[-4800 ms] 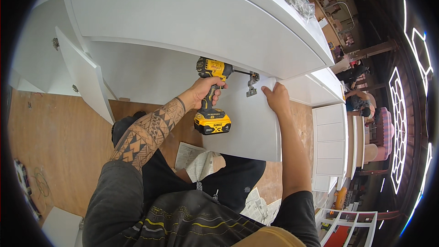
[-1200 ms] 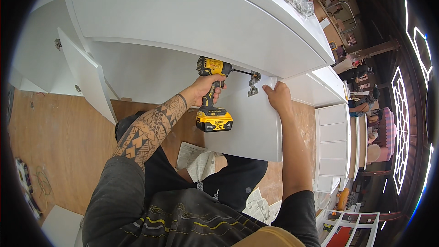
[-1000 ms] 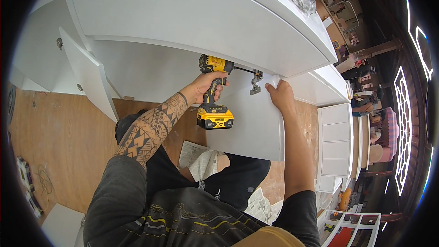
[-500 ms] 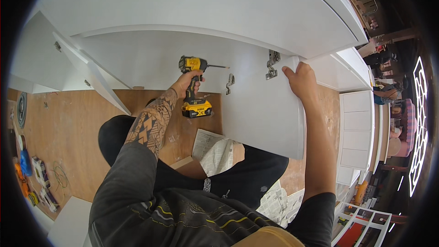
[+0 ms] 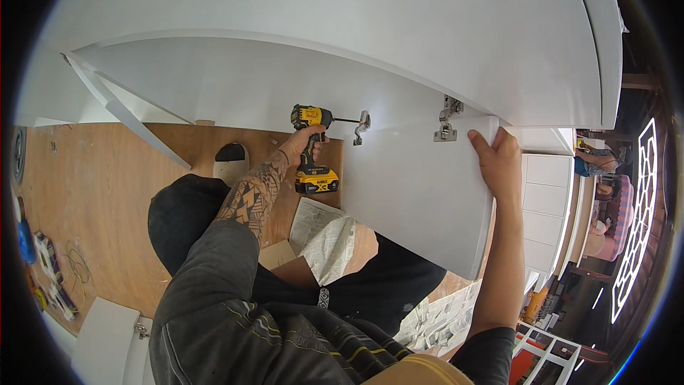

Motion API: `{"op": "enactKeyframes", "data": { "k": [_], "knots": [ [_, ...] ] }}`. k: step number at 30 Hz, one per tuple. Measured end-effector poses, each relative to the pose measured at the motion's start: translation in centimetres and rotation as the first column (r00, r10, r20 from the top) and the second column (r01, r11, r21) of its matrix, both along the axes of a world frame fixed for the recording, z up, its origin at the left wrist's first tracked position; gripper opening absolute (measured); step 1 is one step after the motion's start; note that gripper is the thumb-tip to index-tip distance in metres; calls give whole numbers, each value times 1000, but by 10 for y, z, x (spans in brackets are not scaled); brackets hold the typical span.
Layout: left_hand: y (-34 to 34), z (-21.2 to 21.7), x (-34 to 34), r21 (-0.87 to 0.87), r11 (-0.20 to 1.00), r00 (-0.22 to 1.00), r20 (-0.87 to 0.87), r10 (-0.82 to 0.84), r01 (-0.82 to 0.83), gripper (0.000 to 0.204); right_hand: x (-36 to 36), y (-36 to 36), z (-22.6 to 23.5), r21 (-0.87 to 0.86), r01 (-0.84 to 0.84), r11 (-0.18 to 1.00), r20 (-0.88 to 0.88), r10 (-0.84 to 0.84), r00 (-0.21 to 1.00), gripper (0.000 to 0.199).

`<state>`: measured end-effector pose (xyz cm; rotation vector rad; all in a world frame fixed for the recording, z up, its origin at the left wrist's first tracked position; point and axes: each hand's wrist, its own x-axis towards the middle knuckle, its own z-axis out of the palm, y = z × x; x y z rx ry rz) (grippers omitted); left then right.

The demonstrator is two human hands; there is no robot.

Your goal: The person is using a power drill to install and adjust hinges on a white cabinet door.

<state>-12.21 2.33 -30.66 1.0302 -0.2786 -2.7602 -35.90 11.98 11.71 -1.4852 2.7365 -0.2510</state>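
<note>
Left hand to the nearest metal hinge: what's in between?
In the head view, the left hand grips the drill, whose thin dark bit spans the stretch to the hinge. Whether its tip touches the hinge, I can't tell.

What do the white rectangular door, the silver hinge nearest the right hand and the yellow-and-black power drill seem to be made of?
White rectangular door: probably painted or laminated board, satin, from its smooth, evenly white face; what lies beneath is hidden.
Silver hinge: metal, probably plated, from its bright glints.
Yellow-and-black power drill: likely moulded plastic housing, mostly matte, from its contoured two-colour shell.
</note>
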Motion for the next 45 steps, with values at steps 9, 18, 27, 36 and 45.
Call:
{"op": "enactKeyframes", "data": {
  "k": [9, 18, 27, 36, 45],
  "knots": [
    [2, 7, -5, 5, 1000, 1000, 9, 19, -19, 36, -6, 2, -5, -35, -20, 999, 21, 21, 1000, 56],
    [-5, -1, -1, 57, 998, 999, 1, -36, 36, 33, -10, 2, -4, 30, -47, 998, -120, 50, 992, 56],
    [-21, -12, -6, 57, 997, 998, -35, -59, 61, 31, -1, 1, -2, -8, -6, 1000, 25, 6, 1000, 60],
    [-18, -15, -8, 104, 994, 1000, -18, -23, 25, 31, 6, 0, 2, -12, 10, 1000, 50, -10, 999, 57],
    [-19, -10, -2, 106, 994, 998, -50, -25, 31, 36, 2, -2, -4, -24, -12, 1000, 1, 12, 1000, 60]
  ]
}}
